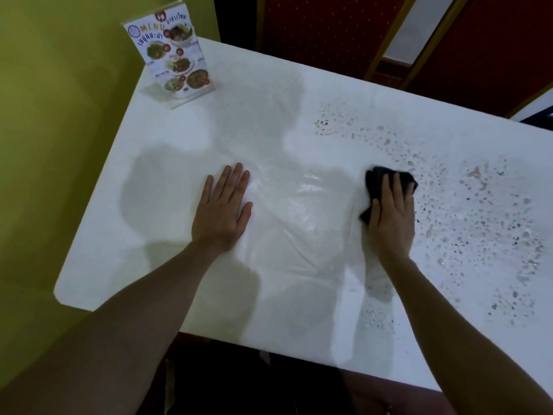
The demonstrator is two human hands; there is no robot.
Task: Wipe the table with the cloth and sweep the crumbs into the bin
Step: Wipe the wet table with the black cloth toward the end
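Note:
A white table (167,181) fills the view. My right hand (390,217) presses a black cloth (375,178) flat on the table, right of centre; the cloth shows past my fingertips and beside my thumb. Crumbs and wet droplets (478,223) speckle the table's right half, from the far side to the near edge. The patch between my hands looks smeared and wet. My left hand (223,208) lies palm down on the table, fingers spread, holding nothing. No bin is in view.
A standing menu card (173,55) in a clear holder sits at the table's far left corner. A yellow-green wall (54,115) runs along the left. Red chair backs (323,28) stand beyond the far edge.

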